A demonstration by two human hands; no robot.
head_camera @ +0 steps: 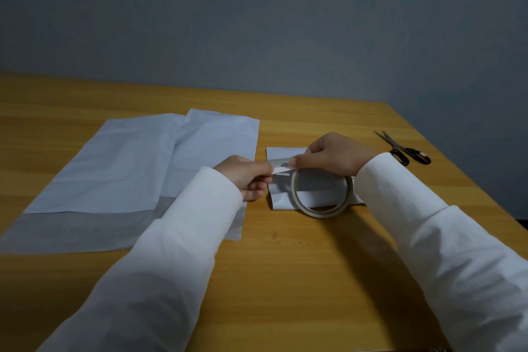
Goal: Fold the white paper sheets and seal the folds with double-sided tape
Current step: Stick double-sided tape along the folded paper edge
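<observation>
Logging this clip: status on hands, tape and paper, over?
Left hand pinches the white tape strip; right hand holds the beige tape ring. Small folded white paper beneath. Black-handled scissors aside, nothing blocking.

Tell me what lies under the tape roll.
A small folded paper lies on the table under the tape roll. The right hand covers the paper's far part.

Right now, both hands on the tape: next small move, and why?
Probably draw the strip out further with the left hand while the right hand steadies the tape roll: only a short length is free above the folded paper; scissors lie untouched.
</observation>
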